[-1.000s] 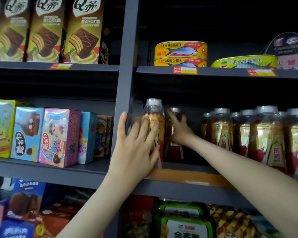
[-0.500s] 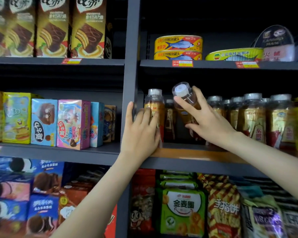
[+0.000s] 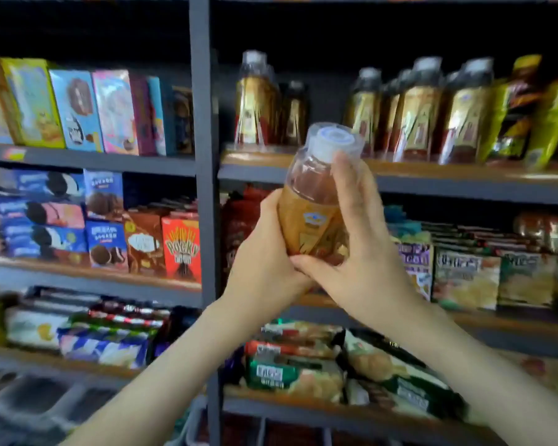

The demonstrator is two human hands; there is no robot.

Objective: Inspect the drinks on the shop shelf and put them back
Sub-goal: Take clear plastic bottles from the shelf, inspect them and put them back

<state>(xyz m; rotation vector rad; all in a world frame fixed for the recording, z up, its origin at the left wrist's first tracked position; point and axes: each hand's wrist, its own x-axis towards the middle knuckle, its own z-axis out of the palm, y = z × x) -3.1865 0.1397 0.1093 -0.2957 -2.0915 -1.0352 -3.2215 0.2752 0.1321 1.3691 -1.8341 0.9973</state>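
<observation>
Two bare forearms [image 3: 161, 365], bare left grip [image 3: 264, 255], bare right grip [image 3: 368, 252]

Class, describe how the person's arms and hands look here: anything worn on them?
The left forearm and right forearm are bare to the frame's edge, no sleeves showing. The left hand and right hand wear no gloves, rings, watch or bracelet that I can see.

Two bare forearms rise from the lower edge of the frame and meet at its middle, wrists angled inward. The left hand [image 3: 264, 252] wraps round the lower part of a bottle [image 3: 310, 217] from the left. The right hand [image 3: 364, 252] grips it from the right, thumb laid across the base against the left palm, one finger stretched up to the cap.
</observation>
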